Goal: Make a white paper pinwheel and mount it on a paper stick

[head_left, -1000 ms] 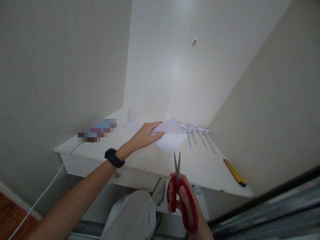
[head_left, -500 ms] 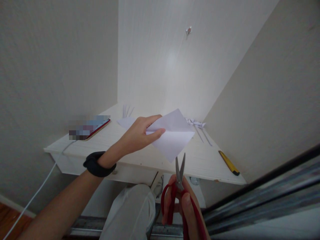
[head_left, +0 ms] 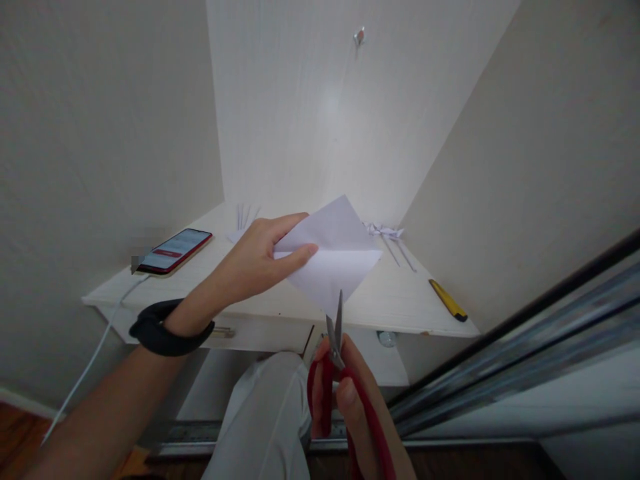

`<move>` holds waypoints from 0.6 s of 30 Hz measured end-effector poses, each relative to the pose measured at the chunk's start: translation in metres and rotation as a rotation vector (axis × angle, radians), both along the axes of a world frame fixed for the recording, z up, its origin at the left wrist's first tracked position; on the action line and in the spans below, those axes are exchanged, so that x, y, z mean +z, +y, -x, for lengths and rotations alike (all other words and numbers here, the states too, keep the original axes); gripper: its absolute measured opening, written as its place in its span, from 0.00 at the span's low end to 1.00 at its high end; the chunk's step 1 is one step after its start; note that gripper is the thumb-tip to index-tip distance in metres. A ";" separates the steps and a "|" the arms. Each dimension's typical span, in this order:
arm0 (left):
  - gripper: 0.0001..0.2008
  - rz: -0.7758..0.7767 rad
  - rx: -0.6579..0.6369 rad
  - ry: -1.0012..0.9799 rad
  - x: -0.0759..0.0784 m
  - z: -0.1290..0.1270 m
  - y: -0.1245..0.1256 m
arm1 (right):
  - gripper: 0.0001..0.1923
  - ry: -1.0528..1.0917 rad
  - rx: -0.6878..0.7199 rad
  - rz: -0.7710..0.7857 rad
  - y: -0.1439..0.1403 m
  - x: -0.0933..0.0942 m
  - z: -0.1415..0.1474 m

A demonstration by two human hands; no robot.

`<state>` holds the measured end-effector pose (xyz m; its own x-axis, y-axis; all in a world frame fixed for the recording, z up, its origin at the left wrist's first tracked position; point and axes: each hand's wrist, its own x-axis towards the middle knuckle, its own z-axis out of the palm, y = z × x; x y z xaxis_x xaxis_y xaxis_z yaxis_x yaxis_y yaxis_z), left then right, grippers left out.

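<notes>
Above the front edge of the desk [head_left: 405, 313], a creased sheet of white paper [head_left: 335, 273] is being held, and I am monitoring it through the head view, the only feed. The scissors [head_left: 335, 352] are now reaching higher: half a second ago their blades were standing just to the right of the sheet's near corner, and now that corner is lying between them. I am reading this as the blades and the sheet coming into alignment; I am seeing no cut in the paper. Whether the steel is touching it, I cannot tell.

The left hand [head_left: 263, 257] is grasping the sheet at its left corner, the thumb pressing on the near face by the crease and the fingers passing behind the far half. The sheet is extending to the right of the fingertips. The right hand [head_left: 356, 410] is gripping the scissors by their red handles, the blades standing parted.

A phone [head_left: 175, 252] is lying toward the desk's left end; a yellow cutter [head_left: 447, 300] is lying near its front right corner.
</notes>
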<state>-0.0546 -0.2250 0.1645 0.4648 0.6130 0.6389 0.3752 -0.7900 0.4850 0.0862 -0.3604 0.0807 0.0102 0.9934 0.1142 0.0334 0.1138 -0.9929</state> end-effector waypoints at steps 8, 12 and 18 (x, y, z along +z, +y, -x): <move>0.12 -0.059 0.003 0.027 0.001 0.002 -0.007 | 0.30 0.089 0.050 0.059 -0.005 0.005 0.001; 0.11 -0.067 0.001 0.039 0.003 0.001 -0.011 | 0.30 0.085 0.081 0.070 -0.007 0.008 -0.001; 0.12 -0.085 0.003 0.059 0.003 0.000 -0.014 | 0.31 0.086 0.100 0.053 -0.009 0.009 -0.002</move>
